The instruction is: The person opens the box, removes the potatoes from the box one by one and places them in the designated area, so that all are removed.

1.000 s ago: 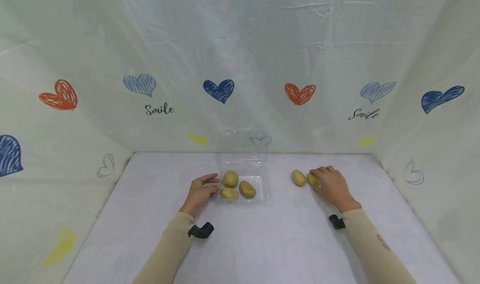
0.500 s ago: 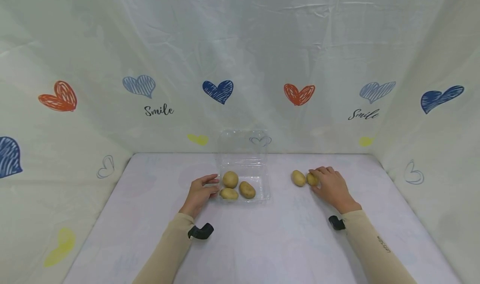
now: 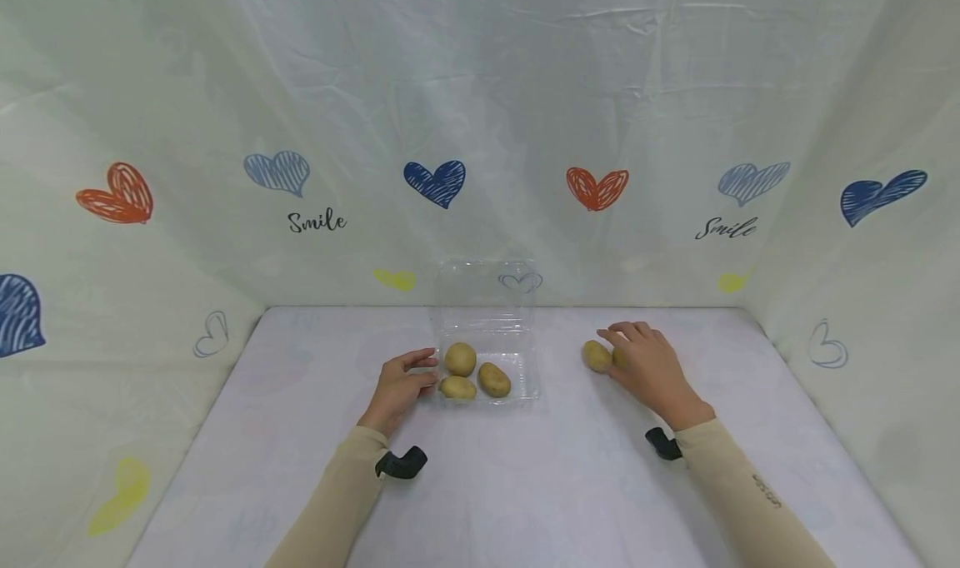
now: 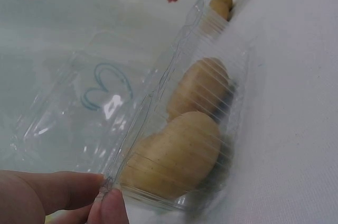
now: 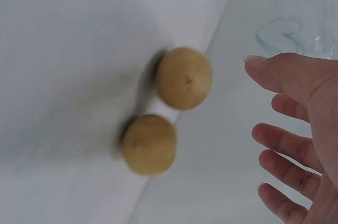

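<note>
At the left rim of a clear plastic clamshell box (image 3: 528, 376), my left hand (image 3: 400, 387) pinches the edge between thumb and fingers, as the left wrist view shows. Inside the box lie a round potato (image 3: 461, 359), an oval potato (image 3: 458, 387) and a third potato (image 3: 494, 380). To the right of the box, my right hand (image 3: 651, 372) hovers over two loose potatoes, its fingers relaxed and holding nothing. The left one of the pair (image 3: 596, 356) is in plain sight; the hand partly covers the other potato (image 3: 619, 358). In the right wrist view both potatoes (image 5: 185, 78) sit apart from the fingers.
The transparent lid (image 3: 483, 289) of the box stands raised against the back curtain (image 3: 637, 118), which is printed with hearts. A white cloth covers the table (image 3: 495, 485). Black wrist mounts (image 3: 402, 462) stick out from both sleeves.
My right hand has let go of the right-hand loose potato and shifted left and slightly up over the pair. My left hand stays at the box rim.
</note>
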Demonstrator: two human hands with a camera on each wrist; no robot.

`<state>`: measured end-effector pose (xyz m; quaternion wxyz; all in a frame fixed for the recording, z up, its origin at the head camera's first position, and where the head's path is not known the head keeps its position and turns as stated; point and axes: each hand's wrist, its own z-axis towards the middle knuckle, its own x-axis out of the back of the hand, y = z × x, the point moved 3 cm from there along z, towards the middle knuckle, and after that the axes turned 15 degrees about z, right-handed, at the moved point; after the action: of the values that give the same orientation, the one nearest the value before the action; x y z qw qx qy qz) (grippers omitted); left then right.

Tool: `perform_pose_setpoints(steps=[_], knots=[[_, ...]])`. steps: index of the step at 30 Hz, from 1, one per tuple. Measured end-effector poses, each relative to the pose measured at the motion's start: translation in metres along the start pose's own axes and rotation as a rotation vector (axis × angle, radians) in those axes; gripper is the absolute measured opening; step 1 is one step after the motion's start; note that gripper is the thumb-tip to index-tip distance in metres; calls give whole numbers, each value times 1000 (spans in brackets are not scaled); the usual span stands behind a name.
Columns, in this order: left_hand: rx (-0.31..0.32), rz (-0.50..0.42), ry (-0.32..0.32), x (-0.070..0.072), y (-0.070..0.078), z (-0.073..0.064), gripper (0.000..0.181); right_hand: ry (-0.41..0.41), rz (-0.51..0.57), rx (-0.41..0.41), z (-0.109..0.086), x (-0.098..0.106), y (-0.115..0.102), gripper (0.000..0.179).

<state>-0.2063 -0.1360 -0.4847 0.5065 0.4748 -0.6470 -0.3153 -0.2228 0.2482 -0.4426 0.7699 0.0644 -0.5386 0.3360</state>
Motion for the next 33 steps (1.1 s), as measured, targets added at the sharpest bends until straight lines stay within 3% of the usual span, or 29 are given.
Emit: perform_pose_setpoints(steps=[4,11,17,33], knots=[[5,-1,4,0,1,-1,48,-13,2,45,10,-2,-18,53],[6,0,1,1,2,-1,48,-121,-4,56,27,-9,-48,57],[15,3,-1,1,2,0,48,-176,12,135,41,-19,-68,57],[1,-6,-5,1,-1,0,49,-295,23,310,60,-50,-99,60]])
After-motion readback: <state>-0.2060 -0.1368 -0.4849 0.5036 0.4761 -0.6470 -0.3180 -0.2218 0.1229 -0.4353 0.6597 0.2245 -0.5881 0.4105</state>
